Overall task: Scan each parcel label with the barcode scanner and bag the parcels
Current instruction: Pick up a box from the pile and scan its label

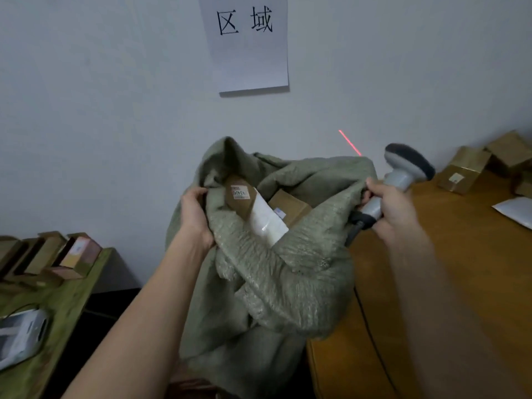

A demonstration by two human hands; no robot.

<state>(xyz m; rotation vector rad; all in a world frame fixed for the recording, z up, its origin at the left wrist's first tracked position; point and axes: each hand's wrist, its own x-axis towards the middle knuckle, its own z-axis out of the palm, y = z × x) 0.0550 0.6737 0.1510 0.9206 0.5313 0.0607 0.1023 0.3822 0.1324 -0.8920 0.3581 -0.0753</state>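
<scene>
The left hand [195, 217] is gripping the left rim of a grey-green woven sack [288, 269], its fingers curling over the fabric edge and pulling the mouth open. The right hand [388, 208] is clutching the handle of a grey barcode scanner [403, 171], and it seems to be pinching the sack's right rim against that handle too, though the fold hides the fingertips. The scanner's head is pointing up and away from that hand, and a red laser line [349, 142] is falling on the wall just above the sack, up and to the left of the scanner.

Between the two hands, inside the open mouth, a brown parcel [239, 200] with a small white label is leaning against a white padded mailer [267, 223], with a cardboard box [290, 205] lying just behind them.

To the right of the right hand an orange-brown bench [460, 269] is carrying more small cartons [463, 171] and a white envelope [515, 211]. Left of the left hand, further boxes [77, 254] are sitting on a greenish bench [72, 298].
</scene>
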